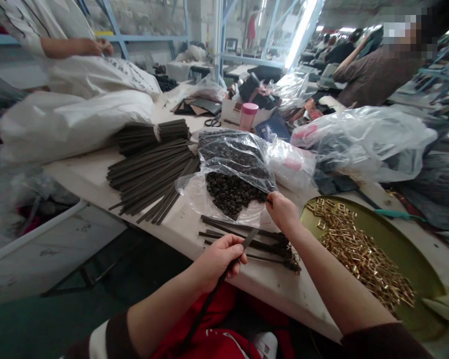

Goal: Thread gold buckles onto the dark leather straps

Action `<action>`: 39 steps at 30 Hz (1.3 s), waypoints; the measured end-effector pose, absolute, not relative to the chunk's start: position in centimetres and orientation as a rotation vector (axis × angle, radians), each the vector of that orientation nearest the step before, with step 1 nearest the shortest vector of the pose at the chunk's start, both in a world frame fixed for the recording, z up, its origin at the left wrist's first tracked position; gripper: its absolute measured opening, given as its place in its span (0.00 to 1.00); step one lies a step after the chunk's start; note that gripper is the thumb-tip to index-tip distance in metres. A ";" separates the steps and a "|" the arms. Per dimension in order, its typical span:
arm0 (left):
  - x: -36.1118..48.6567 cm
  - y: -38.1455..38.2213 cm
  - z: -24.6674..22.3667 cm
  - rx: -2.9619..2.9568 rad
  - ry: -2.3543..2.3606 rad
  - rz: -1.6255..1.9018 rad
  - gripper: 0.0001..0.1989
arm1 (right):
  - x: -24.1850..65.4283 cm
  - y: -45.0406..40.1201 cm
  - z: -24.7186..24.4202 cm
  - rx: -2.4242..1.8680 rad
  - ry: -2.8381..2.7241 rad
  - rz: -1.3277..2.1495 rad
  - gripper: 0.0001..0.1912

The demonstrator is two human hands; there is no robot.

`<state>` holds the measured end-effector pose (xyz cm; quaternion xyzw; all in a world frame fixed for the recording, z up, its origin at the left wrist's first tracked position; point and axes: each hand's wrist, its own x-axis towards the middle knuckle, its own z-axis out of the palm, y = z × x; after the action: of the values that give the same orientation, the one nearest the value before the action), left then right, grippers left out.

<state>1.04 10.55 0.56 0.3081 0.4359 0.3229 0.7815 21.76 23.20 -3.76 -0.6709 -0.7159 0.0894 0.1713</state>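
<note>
My left hand (224, 257) grips a dark flat strip (250, 238) near its upper end, and the rest of it hangs down over my lap. My right hand (280, 212) is closed at the right edge of an open clear bag (262, 172) of small black pieces (230, 194); its fingertips seem pinched on something small and dark that I cannot make out. Between my hands and the bag lie several dark strips (262, 244) with metal bits at their right ends. Bundles of loose dark strips (149, 174) lie left of the bag.
An olive tray (415, 264) of gold buckles (362, 249) sits at the right. Behind are a pink-lidded jar (249, 117), scissors (212, 122) and plastic bags (366, 139). A person's hands (97, 47) are over a white sack (78, 119) at upper left; another person leans at upper right.
</note>
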 end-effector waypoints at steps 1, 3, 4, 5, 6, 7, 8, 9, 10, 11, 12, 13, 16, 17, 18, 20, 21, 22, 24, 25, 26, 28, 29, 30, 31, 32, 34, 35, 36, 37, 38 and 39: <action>1.1 10.1 0.8 0.671 0.939 0.700 0.09 | 21.9 22.9 -3.5 -1.884 -2.004 0.278 0.13; 1.2 9.4 1.3 0.682 0.932 0.704 0.09 | 22.0 22.1 -2.8 -1.824 -1.949 0.340 0.15; 1.3 9.0 1.5 0.690 0.929 0.704 0.09 | 22.0 21.5 -2.3 -1.785 -1.923 0.379 0.15; 1.4 8.7 1.8 0.699 0.928 0.704 0.10 | 21.8 20.7 -1.7 -1.745 -1.898 0.420 0.13; 1.5 8.4 2.0 0.712 0.932 0.705 0.10 | 21.6 19.6 -1.1 -1.707 -1.885 0.453 0.13; 1.5 8.1 2.2 0.730 0.935 0.709 0.10 | 21.3 18.3 -0.4 -1.661 -1.855 0.522 0.13; 1.6 7.9 2.4 0.751 0.937 0.714 0.11 | 21.0 16.9 0.2 -1.611 -1.800 0.625 0.13; 1.6 7.6 2.6 0.773 0.937 0.719 0.11 | 20.6 15.3 0.8 -1.553 -1.728 0.752 0.14; 1.7 7.4 2.8 0.791 0.934 0.724 0.11 | 20.2 13.7 1.2 -1.439 -1.520 1.011 0.13; 1.8 7.1 2.9 0.800 0.928 0.727 0.10 | 19.8 12.1 1.6 -1.336 -1.299 1.211 0.12; 1.8 6.9 3.1 0.800 0.917 0.724 0.09 | 19.5 10.6 1.8 -1.250 -1.105 1.344 0.11; 1.9 6.7 3.2 0.792 0.904 0.715 0.09 | 19.2 9.3 1.9 -1.175 -0.930 1.441 0.11; 2.2 6.3 3.5 0.742 0.848 0.657 0.07 | 18.5 6.8 1.6 -1.081 -0.628 1.544 0.12; 2.4 6.2 3.6 0.718 0.826 0.632 0.07 | 18.4 6.3 1.4 -1.073 -0.577 1.558 0.11; 2.5 6.0 3.6 0.692 0.806 0.610 0.07 | 18.3 6.0 1.3 -1.071 -0.543 1.568 0.11; 2.8 5.9 3.4 0.642 0.774 0.572 0.06 | 18.3 5.6 1.0 -1.066 -0.494 1.576 0.10; 2.9 5.8 3.4 0.620 0.764 0.558 0.06 | 18.3 5.4 0.8 -1.059 -0.470 1.579 0.10; 3.0 5.7 3.2 0.600 0.757 0.546 0.06 | 18.4 5.3 0.7 -1.052 -0.449 1.584 0.10; 3.2 5.6 3.0 0.558 0.741 0.527 0.06 | 18.6 5.3 0.4 -1.041 -0.426 1.596 0.13; 3.2 5.6 3.0 0.534 0.732 0.519 0.07 | 18.7 5.3 0.2 -1.041 -0.427 1.606 0.14; 3.2 5.6 2.9 0.512 0.723 0.512 0.07 | 18.7 5.3 0.0 -1.043 -0.433 1.614 0.14; 3.3 5.7 2.9 0.483 0.715 0.501 0.07 | 18.8 5.3 -0.3 -1.043 -0.444 1.614 0.13; 3.3 5.7 2.9 0.477 0.718 0.498 0.07 | 18.8 5.4 -0.4 -1.043 -0.444 1.610 0.13; 3.3 5.7 2.9 0.480 0.725 0.495 0.07 | 18.8 5.4 -0.5 -1.042 -0.441 1.606 0.13; 3.3 5.7 2.9 0.494 0.736 0.492 0.08 | 18.8 5.4 -0.6 -1.043 -0.437 1.603 0.13; 3.3 5.7 2.9 0.520 0.750 0.491 0.08 | 18.8 5.4 -0.6 -1.045 -0.436 1.597 0.13; 3.3 5.7 2.9 0.606 0.789 0.498 0.08 | 18.7 5.3 -0.6 -1.050 -0.450 1.580 0.13; 3.3 5.7 2.9 0.666 0.811 0.500 0.08 | 18.6 5.3 -0.5 -1.051 -0.465 1.565 0.13; 3.3 5.7 2.8 0.736 0.832 0.495 0.08 | 18.6 5.2 -0.5 -1.051 -0.486 1.549 0.12; 3.3 5.7 2.7 0.816 0.854 0.487 0.08 | 18.6 5.0 -0.4 -1.051 -0.512 1.537 0.12; 3.4 5.7 2.6 0.903 0.875 0.474 0.09 | 18.6 4.9 -0.4 -1.053 -0.537 1.528 0.11; 3.4 5.8 2.5 0.995 0.893 0.458 0.10 | 18.7 4.8 -0.4 -1.057 -0.558 1.521 0.11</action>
<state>3.37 5.76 2.49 0.4572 0.4101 0.2104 0.7606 18.68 4.83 -0.41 -0.4499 -0.2374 0.6473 0.5676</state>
